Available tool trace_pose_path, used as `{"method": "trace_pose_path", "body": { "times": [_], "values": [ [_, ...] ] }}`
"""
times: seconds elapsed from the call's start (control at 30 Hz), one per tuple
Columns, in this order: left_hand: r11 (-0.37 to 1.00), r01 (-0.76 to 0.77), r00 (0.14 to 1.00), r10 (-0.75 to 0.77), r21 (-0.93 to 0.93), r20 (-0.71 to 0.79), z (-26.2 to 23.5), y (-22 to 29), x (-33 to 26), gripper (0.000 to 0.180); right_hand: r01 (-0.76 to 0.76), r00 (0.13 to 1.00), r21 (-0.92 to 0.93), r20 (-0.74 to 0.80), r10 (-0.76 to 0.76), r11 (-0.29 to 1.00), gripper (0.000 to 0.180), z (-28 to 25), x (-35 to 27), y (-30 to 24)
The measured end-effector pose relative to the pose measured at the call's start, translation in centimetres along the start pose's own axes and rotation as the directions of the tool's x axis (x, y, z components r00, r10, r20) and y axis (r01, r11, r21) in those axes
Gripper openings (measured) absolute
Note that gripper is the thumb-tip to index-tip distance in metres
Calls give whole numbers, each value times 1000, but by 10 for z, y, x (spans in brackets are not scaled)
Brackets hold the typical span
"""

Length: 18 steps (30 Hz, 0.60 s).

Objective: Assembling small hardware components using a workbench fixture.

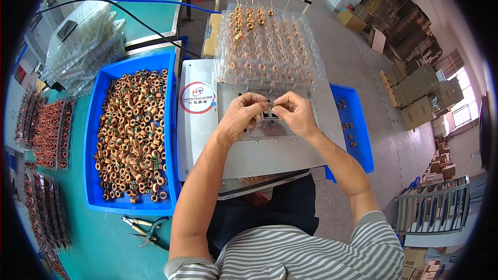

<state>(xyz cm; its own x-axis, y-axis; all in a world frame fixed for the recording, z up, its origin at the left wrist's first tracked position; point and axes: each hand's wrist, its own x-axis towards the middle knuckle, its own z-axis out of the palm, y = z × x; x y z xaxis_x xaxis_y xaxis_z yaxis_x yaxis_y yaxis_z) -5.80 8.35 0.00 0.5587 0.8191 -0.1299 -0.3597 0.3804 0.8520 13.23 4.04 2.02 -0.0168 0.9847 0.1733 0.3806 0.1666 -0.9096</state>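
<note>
a small copper coil (271, 106) is pinched between the fingertips of the left hand (243, 114) and the right hand (296, 114), just above the dark slot (270, 115) of the grey metal fixture (207, 140). in judgement, the coil is best kept level and its leads lined up with the slot before it is pressed in. a blue bin of loose coils (132, 135) is seen to the left on the green worktop (98, 243), and a clear tray of coils (270, 46) behind the fixture.
</note>
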Motion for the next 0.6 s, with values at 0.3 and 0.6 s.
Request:
{"method": "trace_pose_path", "body": {
  "times": [0.3, 0.6],
  "values": [
    [999, 17, 1000, -17, -28, -5, 0, 4, -2, 21, 0, 1000, -28, 16, 0, 1000, 14, -4, 2, -10],
    [1000, 3, 1000, -3, 7, 18, -2, 0, 0, 24, 10, 1000, -27, 21, -9, 1000, 13, -4, -1, -8]
  ]
}}
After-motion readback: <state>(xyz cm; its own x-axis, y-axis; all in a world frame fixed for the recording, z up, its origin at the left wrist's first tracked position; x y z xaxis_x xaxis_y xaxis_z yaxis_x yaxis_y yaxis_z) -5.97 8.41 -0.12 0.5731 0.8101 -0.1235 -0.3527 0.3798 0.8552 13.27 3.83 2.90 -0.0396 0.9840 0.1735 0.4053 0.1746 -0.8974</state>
